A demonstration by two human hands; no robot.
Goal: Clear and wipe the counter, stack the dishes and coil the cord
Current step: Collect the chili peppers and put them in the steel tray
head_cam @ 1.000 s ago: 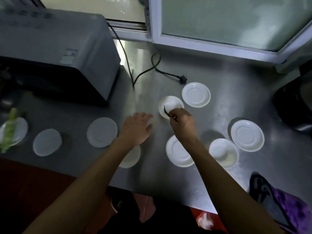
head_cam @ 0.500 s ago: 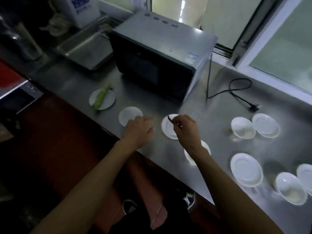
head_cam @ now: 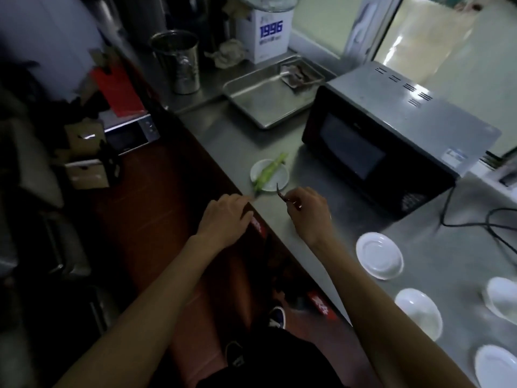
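Left hand (head_cam: 223, 217) relaxed, empty, over steel desk (head_cam: 321, 247) edge. Right hand (head_cam: 306, 210) pinches thin dark curved scrap (head_cam: 280, 194) beside small white plate (head_cam: 269, 175) holding green vegetable stalk (head_cam: 270, 172). Best: drop scrap onto plate, avoid scattering.

The thin dark item (head_cam: 280, 194) pinched in the right hand (head_cam: 309, 212) is too small to be identified, the cord (head_cam: 475, 226) and two white dishes (head_cam: 502, 301) (head_cam: 496, 366) are cut off by the right and bottom edges, and the left background is blurred in shadow.
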